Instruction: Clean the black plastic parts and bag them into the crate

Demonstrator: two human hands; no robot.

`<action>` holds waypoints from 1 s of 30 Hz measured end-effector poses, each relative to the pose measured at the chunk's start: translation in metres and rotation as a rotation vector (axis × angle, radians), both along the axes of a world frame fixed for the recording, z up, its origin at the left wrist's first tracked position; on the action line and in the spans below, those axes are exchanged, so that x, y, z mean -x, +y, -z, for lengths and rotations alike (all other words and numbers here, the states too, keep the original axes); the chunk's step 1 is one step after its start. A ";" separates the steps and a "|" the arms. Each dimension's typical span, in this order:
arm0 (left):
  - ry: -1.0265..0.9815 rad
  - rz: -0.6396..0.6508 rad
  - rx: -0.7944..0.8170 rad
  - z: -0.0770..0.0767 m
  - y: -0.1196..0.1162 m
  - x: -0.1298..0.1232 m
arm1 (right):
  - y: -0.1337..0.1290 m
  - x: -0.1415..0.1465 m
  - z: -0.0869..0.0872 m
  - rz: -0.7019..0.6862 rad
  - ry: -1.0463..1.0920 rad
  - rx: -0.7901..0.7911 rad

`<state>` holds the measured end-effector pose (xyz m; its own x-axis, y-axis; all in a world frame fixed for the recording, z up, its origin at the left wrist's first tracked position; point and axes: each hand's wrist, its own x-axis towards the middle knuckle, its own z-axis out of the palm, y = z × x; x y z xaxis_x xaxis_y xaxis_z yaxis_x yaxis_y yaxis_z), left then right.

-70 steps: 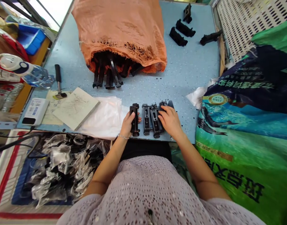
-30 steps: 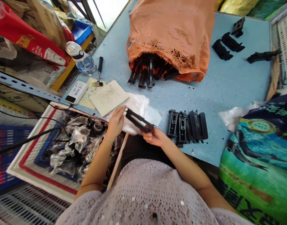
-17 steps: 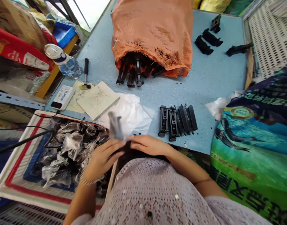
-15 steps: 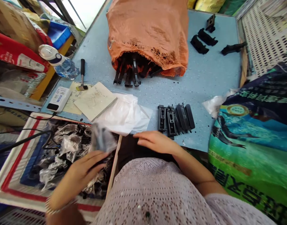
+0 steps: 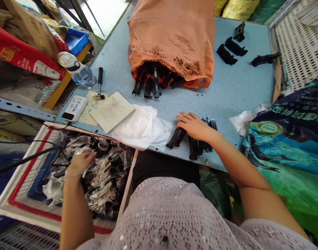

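Over a small pile of black plastic parts point(image 5: 194, 149) near the table's front edge lies my right hand point(image 5: 194, 127), palm down and touching them. Its fingers are spread, and they cover much of the pile. My left hand point(image 5: 80, 163) is down in a white crate with a red band point(image 5: 31, 211), over black parts in clear plastic bags point(image 5: 106, 177). Its fingers are partly hidden and smeared, so whether they hold anything is unclear. White plastic bags point(image 5: 145, 128) lie flat between the two hands.
An orange woven sack point(image 5: 171, 38) spills black parts point(image 5: 156, 83) at the table's middle. Left of it are a hammer point(image 5: 100, 81), a pale square slab point(image 5: 113, 111), a white device point(image 5: 75, 108) and a water bottle point(image 5: 82, 74). Loose parts point(image 5: 235, 47) lie back right.
My left hand has moved left and deeper over the crate; the bagged part seen in it before no longer shows. My right hand has moved up and right onto the black parts, some of which now lie tilted.
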<state>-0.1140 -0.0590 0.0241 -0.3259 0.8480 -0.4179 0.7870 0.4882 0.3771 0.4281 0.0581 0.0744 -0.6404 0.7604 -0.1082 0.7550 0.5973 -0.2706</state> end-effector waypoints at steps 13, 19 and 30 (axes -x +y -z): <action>-0.528 0.078 -0.409 0.022 0.133 -0.187 | -0.030 0.088 0.011 0.358 0.551 0.263; -0.710 -0.001 -0.488 0.025 0.132 -0.164 | -0.037 0.111 0.015 0.236 0.189 0.142; -0.285 0.821 -0.825 -0.016 0.069 -0.198 | -0.024 0.136 0.046 0.556 1.174 1.109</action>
